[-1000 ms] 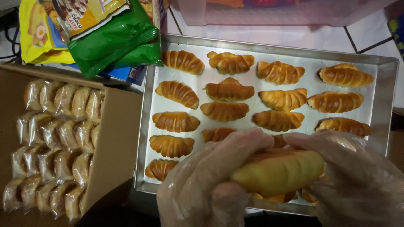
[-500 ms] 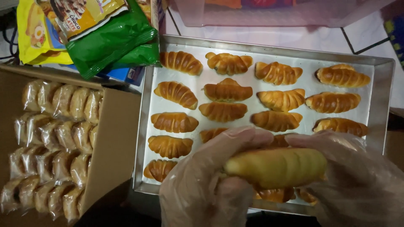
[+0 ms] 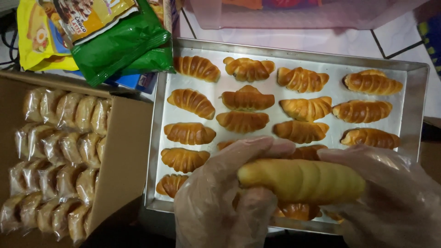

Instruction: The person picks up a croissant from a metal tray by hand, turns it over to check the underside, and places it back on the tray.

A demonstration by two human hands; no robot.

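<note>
Since a second ago the bread roll [image 3: 301, 180] has turned level and risen slightly. The left hand [image 3: 220, 202] grips its left end, the right hand [image 3: 390, 197] its right end; it spans between them above the metal tray [image 3: 415, 115] of baked rolls [image 3: 243, 120].

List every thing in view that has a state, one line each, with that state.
Held roll: lifted above the tray, gripped at both ends.
Left hand: gloved, closed on the roll's left end.
Right hand: gloved, closed on the roll's right end.
Tray: partly filled with bare rolls in rows.
Box: open, holding wrapped rolls.
Wrapped rolls: bagged, packed in rows.
Green packet: lying on other packets.
</note>
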